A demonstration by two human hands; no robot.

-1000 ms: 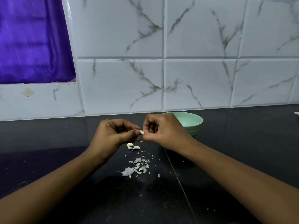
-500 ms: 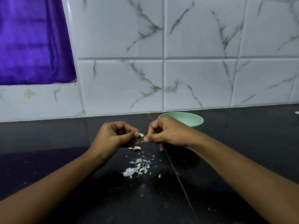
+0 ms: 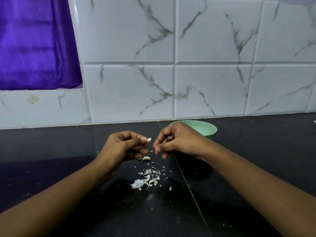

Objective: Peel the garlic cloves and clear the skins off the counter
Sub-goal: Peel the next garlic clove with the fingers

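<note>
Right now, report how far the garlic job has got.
Done: some peeling, judging by the skins scattered on the counter. In hand: the left hand pinches a garlic clove; the right hand is beside it, fingertips pinched, contents unclear. Left: finishing this clove and clearing the skins. The green bowl hides its contents.

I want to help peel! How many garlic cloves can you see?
2: one garlic clove pinched in the left hand, another clove on the counter just below it. More may hide in the green bowl or right hand.
</note>
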